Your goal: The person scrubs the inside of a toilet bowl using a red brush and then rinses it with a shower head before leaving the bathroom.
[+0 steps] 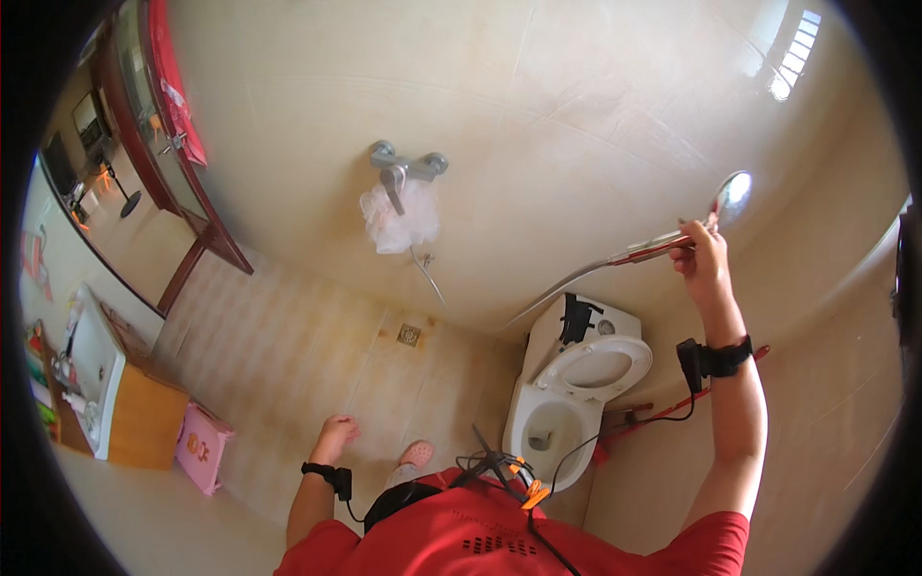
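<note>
Shower head (737, 192) is at the right side of the view, in front of the pale wall (576, 134), and the right hand (708, 269) has it. The fingers (686, 233) of this hand are closed around its handle, and I see no gap between them. The round head lies just beyond the fingers, up and to the right. The long axis of the handle goes slanting from the head down to the grip, and from there the silver hose (567, 280) runs left and downward, to behind the toilet (520, 415). Of the 2 hands, the right is the near one; the left hand (333, 439) hangs low, well apart, with fingers loosely bent, not closed up, and I see nothing in them.

The toilet stands below the hose with its lid (615, 357) raised; in the bowl there is 1 small dark patch at the bottom, and I cannot tell what it is. Black tape (576, 319) is on the tank. At far left, the white sink (112, 398) has small things along its edge, too small to name.
</note>
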The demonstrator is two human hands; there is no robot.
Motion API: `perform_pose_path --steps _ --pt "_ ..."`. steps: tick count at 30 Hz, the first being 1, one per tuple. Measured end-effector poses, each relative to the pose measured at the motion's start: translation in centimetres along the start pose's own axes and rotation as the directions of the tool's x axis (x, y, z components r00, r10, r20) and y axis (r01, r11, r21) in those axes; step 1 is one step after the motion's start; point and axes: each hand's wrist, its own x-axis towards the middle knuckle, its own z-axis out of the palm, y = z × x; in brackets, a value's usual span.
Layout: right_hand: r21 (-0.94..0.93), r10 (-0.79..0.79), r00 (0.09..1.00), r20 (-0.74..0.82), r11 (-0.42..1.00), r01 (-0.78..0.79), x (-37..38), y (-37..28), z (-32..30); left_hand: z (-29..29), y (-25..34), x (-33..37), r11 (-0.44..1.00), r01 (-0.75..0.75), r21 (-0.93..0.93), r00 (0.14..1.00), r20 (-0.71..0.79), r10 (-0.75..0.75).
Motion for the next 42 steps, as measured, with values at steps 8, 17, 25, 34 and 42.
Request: perform_pose_path --steps 8,17,25,34,42 --pt "-0.107 0.258 0.965 0.041 0.962 -0.252 -1.6 8.8 -0.2 -2.0 -2.4 -0.1 0.997 0.072 0.021 0.997 -0.042 -0.071" --pt "0.059 0.366 0.904 -0.222 0.930 -0.362 -2.1 16.9 -11.2 -1.8 -2.3 0.2 0.992 0.128 -0.013 0.991 -0.043 -0.128" --pt "0.206 0.384 0.778 -0.498 0.923 -0.324 -5.9 21.5 -22.3 -1.0 -0.8 0.2 0.992 0.124 0.025 0.992 0.006 -0.124" --pt "0.357 0.458 0.658 -0.598 0.887 -0.292 -12.7 27.0 -29.3 0.1 0.1 0.8 0.983 0.155 0.102 0.988 -0.012 -0.155" --pt "0.563 0.650 0.524 -0.550 0.752 -0.342 -18.8 34.4 -31.4 0.4 0.2 1.7 0.976 0.170 0.137 0.984 0.020 -0.174"
